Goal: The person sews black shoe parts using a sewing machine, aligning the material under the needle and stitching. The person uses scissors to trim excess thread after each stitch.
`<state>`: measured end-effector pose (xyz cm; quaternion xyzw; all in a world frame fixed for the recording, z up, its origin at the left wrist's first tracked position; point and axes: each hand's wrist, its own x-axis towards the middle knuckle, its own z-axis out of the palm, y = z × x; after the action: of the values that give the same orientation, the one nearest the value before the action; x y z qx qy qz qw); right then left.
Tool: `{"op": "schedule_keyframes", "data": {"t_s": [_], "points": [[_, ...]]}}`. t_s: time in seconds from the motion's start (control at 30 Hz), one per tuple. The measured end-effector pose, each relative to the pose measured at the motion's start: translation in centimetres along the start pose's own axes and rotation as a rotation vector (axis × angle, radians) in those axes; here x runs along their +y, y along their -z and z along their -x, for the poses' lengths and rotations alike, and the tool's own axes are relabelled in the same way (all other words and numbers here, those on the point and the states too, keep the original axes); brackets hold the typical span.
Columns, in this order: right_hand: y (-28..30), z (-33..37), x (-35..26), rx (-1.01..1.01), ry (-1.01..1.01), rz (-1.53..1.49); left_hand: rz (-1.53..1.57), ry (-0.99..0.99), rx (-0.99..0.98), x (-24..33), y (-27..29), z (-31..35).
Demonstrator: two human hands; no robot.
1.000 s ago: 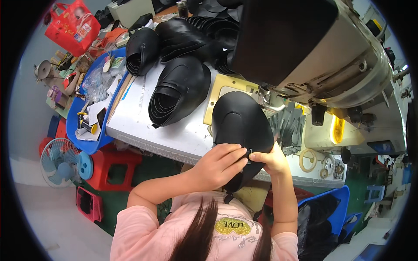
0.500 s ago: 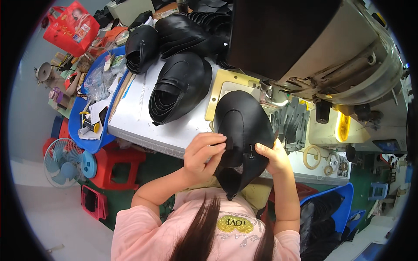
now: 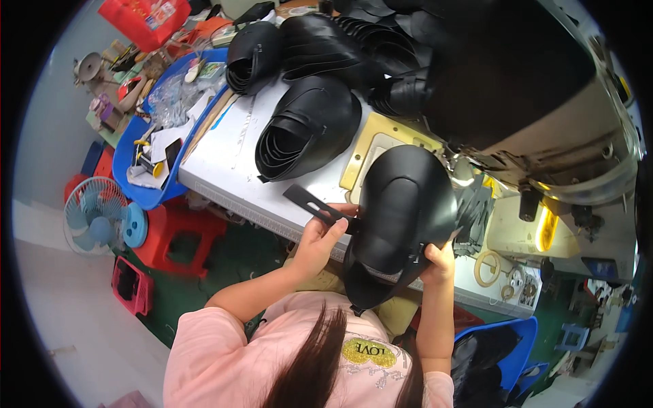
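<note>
A black shoe upper (image 3: 411, 204) with a smooth, rounded front is held up before me, over the table's near edge. My right hand (image 3: 439, 264) is closed on its right edge, thumb on top. At its left side, my left hand (image 3: 321, 243) pinches a flat black strap (image 3: 306, 203) with a long slot cut in it. The strap points out to the left, past my fingers. Its inner end meets the upper's left side, and I cannot tell how it is joined there.
Nested black uppers (image 3: 309, 129) lie on the white table (image 3: 235, 180). Behind my upper stand a yellow plate (image 3: 357, 160) and a large sewing machine (image 3: 544, 129). Black strips (image 3: 471, 214) lie to the right. A blue tub (image 3: 170, 183), red stool (image 3: 160, 238) and fan (image 3: 95, 216) stand left.
My left hand now holds the slotted strap stretched out to the left of the upper. The upper has turned slightly and shifted right in view. The whole view has shifted too.
</note>
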<state>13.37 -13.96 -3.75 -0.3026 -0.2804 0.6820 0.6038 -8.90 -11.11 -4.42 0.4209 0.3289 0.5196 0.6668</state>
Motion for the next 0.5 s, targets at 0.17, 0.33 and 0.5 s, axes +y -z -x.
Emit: {"op": "schedule_keyframes", "data": {"t_s": [0.17, 0.33, 0.5], "points": [[1.6, 0.2, 1.0, -0.133, 0.094, -0.163, -0.114, -0.212, 0.008, 1.4, 0.0, 1.1], [3.0, 0.3, 1.5, -0.23, 0.103, -0.229, 0.009, -0.225, 0.022, 2.0, -0.8, 1.4], [3.0, 1.1, 1.6, -0.132, 0.075, -0.316, 0.082, -0.167, 0.031, 2.7, -1.7, 2.3]]}}
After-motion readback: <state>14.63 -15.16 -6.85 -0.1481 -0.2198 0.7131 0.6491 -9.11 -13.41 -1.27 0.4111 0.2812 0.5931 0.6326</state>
